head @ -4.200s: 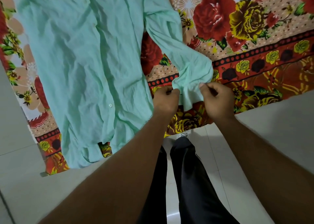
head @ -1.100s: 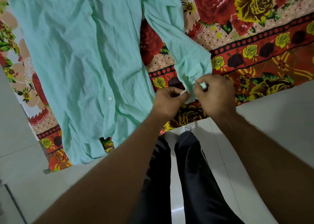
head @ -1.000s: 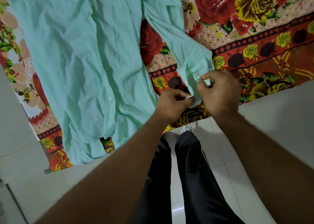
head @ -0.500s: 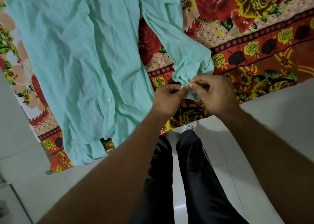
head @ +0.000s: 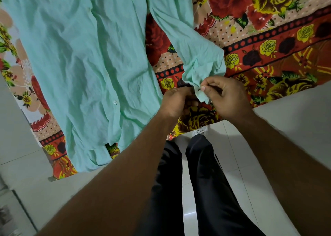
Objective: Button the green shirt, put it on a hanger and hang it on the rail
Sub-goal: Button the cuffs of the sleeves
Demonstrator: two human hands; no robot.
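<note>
Green shirt (head: 80, 56) lies spread on the floral bed (head: 268, 38). Work is at a sleeve cuff (head: 201, 85); hanger and rail steps remain, neither in view. Right hand (head: 227, 96) pinches the cuff; left hand (head: 176, 102) is curled beside it, its grip hidden. Half a second earlier the fingertips met; now a cuff corner hangs between them.

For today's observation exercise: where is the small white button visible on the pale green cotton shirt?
Head view, left of centre: the button sits on the shirt front, left of the left hand.
</note>
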